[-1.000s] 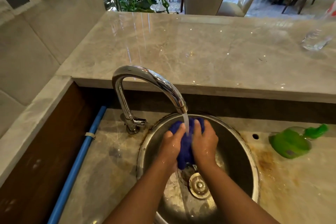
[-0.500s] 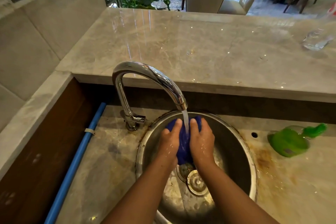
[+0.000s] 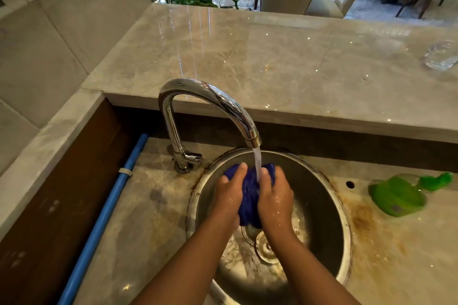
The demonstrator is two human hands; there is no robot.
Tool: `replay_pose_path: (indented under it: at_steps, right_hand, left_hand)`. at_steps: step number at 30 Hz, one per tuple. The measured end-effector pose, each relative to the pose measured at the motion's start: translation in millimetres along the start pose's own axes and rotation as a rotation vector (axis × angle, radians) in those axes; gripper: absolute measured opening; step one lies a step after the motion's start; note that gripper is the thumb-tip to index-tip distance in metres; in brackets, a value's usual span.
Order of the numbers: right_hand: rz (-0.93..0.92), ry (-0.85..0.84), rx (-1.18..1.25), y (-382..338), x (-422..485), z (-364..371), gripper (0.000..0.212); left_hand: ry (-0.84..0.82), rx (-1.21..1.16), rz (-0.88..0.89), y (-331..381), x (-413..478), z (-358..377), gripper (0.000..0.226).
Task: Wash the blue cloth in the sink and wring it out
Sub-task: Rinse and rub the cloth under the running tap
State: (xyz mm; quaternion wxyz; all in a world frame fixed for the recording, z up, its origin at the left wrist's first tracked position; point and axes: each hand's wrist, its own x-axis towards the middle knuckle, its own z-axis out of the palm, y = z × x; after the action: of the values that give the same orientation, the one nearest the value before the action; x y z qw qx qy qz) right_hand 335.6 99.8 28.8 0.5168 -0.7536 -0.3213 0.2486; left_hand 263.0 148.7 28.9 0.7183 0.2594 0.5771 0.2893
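Most of the blue cloth (image 3: 249, 195) is hiding between the two hands, showing only as a bunched strip in the gap between them and as small folds poking out past the fingertips. The left hand (image 3: 229, 197) is curling closed around the cloth's left side and the right hand (image 3: 276, 197) is pressing closed on its right side; the palms and most fingers are facing away, so how tightly each one is squeezing is hard to judge. The cloth is hanging above the bowl of the round steel sink (image 3: 329, 208), directly under the stream of water (image 3: 257, 163) that is running from the curved chrome tap (image 3: 210, 99). Below the hands, the drain (image 3: 266, 246) is lying partly covered by the wrists, with water spreading across the wet sink floor. A green bottle (image 3: 399, 197) is lying on its side on the stained counter (image 3: 153, 205) right of the sink. A clear glass object (image 3: 441, 57) on the upper ledge is being cut off by the frame edge.
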Motion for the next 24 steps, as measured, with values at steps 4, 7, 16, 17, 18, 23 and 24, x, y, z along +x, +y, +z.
replay_pose_path:
  at_steps: [4,7,16,17,18,23,24]
  right_hand:
    - [-0.113,-0.104,-0.079,-7.5,-14.6,10.5,0.009]
    - [-0.027,-0.056,-0.157,6.7,5.4,8.5,0.014]
    - [-0.009,-0.055,0.080,-12.3,-9.4,4.2,0.015]
    - [-0.017,-0.077,0.062,-16.1,-13.0,9.3,0.014]
    - [-0.029,-0.076,0.019,-17.5,-13.2,13.5,0.013]
    - [0.079,-0.027,-0.038,-3.0,14.5,4.8,0.020]
    - [0.095,-0.020,-0.040,-2.5,17.3,1.2,0.021]
  left_hand:
    - [0.074,0.067,-0.075,4.3,-1.5,7.1,0.036]
    - [-0.050,0.010,-0.128,-6.7,-9.7,10.8,0.035]
    - [0.056,0.032,-0.037,2.5,6.4,7.3,0.050]
    - [0.048,0.040,-0.049,4.1,1.9,8.1,0.041]
    - [0.015,0.022,-0.064,4.1,-2.7,8.7,0.037]
    - [-0.093,-0.085,-0.090,-6.9,-13.9,3.4,0.032]
    - [-0.096,-0.081,-0.072,-6.0,-12.6,2.1,0.034]
